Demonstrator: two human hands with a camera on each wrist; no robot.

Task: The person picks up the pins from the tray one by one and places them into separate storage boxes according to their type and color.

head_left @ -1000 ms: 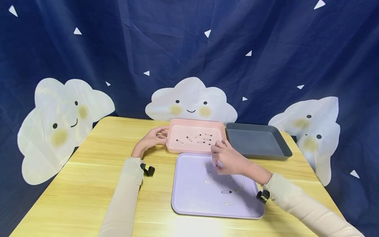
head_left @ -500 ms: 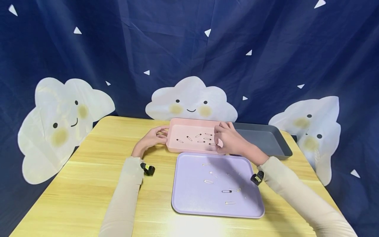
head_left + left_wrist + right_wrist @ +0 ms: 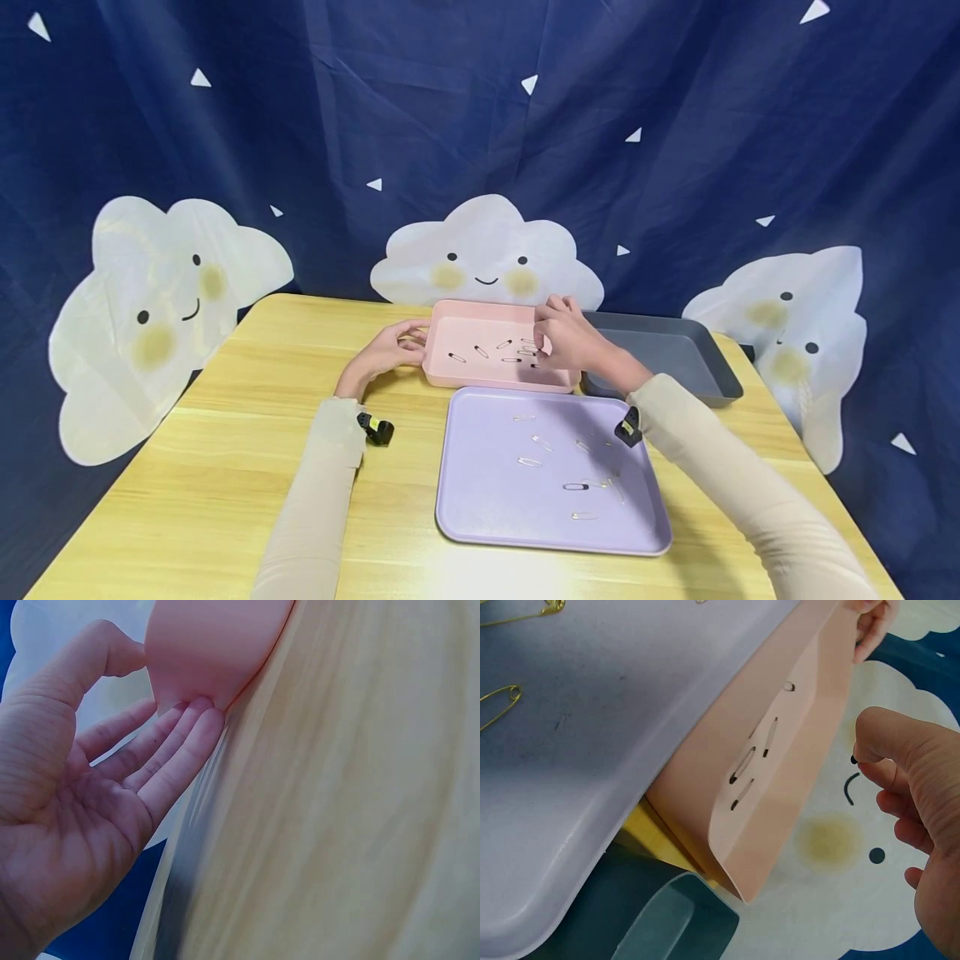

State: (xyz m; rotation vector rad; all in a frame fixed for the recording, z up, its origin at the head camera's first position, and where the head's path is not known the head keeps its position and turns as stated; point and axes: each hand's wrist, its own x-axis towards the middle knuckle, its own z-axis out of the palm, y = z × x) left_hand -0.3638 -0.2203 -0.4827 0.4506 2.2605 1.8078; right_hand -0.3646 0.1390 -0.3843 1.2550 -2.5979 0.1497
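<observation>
My left hand (image 3: 388, 348) rests against the left end of the pink tray (image 3: 217, 649). Its fairly straight fingers touch the outer wall, with the thumb at the rim. Inside that tray lie several black-headed safety pins (image 3: 481, 352). Over its right part, my right hand (image 3: 573, 337) pinches thumb to forefinger. A small dark tip, apparently of a black safety pin (image 3: 854, 759), shows at the thumb; the fingers hide the rest. In front, the lilac tray (image 3: 480, 508) carries several gold safety pins (image 3: 529, 462) and one black safety pin (image 3: 575, 487).
A dark grey tray (image 3: 675, 358) stands right of the pink one. All three trays are on a wooden table (image 3: 225, 467). Behind the table hangs a blue curtain (image 3: 442, 125) with cloud faces.
My right hand has moved from above the lilac tray's back edge, away and then left, to over the pink tray. The left hand has stayed at the pink tray's end.
</observation>
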